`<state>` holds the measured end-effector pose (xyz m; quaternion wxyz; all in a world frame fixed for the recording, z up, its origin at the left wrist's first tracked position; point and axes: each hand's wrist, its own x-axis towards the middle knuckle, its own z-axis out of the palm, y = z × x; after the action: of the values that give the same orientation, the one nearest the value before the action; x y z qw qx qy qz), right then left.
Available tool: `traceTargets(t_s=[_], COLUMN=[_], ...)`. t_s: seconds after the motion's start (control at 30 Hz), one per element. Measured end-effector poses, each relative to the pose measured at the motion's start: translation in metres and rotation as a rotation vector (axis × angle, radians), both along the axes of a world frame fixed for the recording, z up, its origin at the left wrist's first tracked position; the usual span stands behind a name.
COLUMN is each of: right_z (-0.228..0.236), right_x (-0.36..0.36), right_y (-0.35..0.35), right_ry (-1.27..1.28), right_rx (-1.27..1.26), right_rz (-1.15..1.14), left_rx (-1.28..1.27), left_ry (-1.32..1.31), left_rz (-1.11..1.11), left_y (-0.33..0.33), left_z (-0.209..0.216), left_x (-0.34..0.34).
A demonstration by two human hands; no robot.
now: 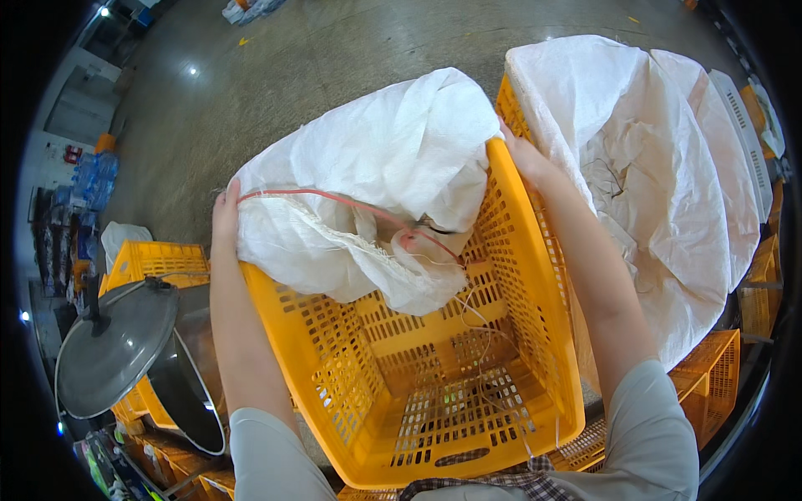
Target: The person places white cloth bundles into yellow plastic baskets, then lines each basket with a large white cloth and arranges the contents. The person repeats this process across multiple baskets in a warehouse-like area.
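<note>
A yellow perforated plastic crate stands tilted before me, its near half bare inside. Over its far end is draped a white woven sack, with a red cord and loose strings along its frayed edge. My left hand is closed on the sack at the crate's left side, fingers partly behind the cloth. At the far right corner of the rim, my right hand grips the sack's edge; its fingertips are mostly hidden.
Close on the right stands another yellow crate lined with a white sack. A large pot with a grey lid sits at the left by more yellow crates. Blue water bottles stand farther back. Grey floor stretches beyond.
</note>
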<state>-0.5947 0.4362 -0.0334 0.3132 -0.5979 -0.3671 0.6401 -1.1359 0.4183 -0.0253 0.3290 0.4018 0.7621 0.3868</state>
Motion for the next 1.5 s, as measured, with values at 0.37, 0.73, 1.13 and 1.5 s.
traceTargets(t_s=[0.37,0.73,1.13,1.5], right_z=[0.045,-0.015,0.062,0.128], right_x=[0.012,-0.106,-0.017,0.088], right_y=[-0.107,-0.214,-0.31,-0.47], right_ry=[-0.578,-0.938,-0.963,-1.015], right_rx=[0.756,0.764,0.951,0.966], right_rz=[-0.144,1.504,1.468,0.971], left_rx=[0.096,-0.831,-0.235,0.005], left_ry=[0.479,0.974,0.782,0.702], left_rz=[0.077,-1.498,-0.855,-0.869], left_y=[-0.192,-0.225,-0.5,-0.532], left_z=[0.054,0.061,0.138,0.106], left_x=[0.088,0.219,0.085,0.104])
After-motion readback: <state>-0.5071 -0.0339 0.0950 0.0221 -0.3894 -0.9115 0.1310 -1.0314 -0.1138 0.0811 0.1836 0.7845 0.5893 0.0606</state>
